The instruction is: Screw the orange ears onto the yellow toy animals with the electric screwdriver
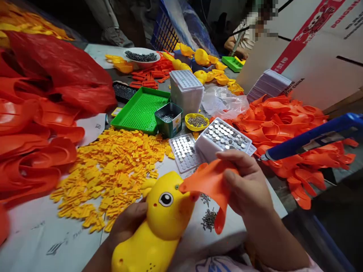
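Note:
My left hand (129,221) is closed around the back of a yellow toy duck (163,234), which lies tilted with its round eye facing up. My right hand (249,185) pinches a curved orange plastic piece (212,179) between thumb and fingers. The piece's narrow end meets the front of the duck's head, beside a small screw hole. Below it, small loose screws (209,220) lie on the white table surface. A blue electric screwdriver (309,138) hangs to the right of my right hand, its tip pointing toward my wrist.
Small yellow parts (116,166) cover the table's left middle. Orange pieces are heaped on the right (283,124) and left (31,147). Ahead stand coin-cell trays (225,134), a green tray (141,107), a screw tub (169,126) and a yellow bowl (188,126). Another person (241,41) sits beyond.

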Demonstrator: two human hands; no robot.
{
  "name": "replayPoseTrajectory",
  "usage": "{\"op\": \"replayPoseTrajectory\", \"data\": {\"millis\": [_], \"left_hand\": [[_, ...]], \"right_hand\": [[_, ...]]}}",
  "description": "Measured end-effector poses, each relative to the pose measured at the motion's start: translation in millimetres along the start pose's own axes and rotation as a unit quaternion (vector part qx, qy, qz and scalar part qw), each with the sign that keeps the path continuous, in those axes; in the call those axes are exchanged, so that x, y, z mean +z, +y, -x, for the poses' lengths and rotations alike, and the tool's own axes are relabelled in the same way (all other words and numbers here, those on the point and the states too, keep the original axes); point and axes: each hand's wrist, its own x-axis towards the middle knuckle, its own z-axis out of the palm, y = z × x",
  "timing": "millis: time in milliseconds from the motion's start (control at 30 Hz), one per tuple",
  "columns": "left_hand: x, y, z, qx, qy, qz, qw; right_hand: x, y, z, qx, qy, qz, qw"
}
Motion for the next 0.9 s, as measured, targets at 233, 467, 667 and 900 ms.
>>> {"op": "replayPoseTrajectory", "data": {"millis": [233, 467, 667, 900], "left_hand": [[18.7, 6.3, -18.5, -0.103, -0.067, 0.022, 0.992], [24.2, 3.5, -17.1, -0.13, -0.04, 0.02, 0.991], [21.5, -1.7, -16.0, -0.059, 0.016, -0.049, 0.997], [15.5, -15.0, -18.0, 0.031, 0.015, -0.118, 0.992]], "right_hand": [[6.9, 27.2, -9.9, 0.126, -0.012, 0.062, 0.99], [-3.8, 26.9, -11.9, 0.119, -0.113, 0.198, 0.966], [-4.7, 38.6, -11.7, -0.051, -0.098, 0.296, 0.949], [-8.5, 36.8, -12.4, -0.096, -0.143, 0.268, 0.948]]}}
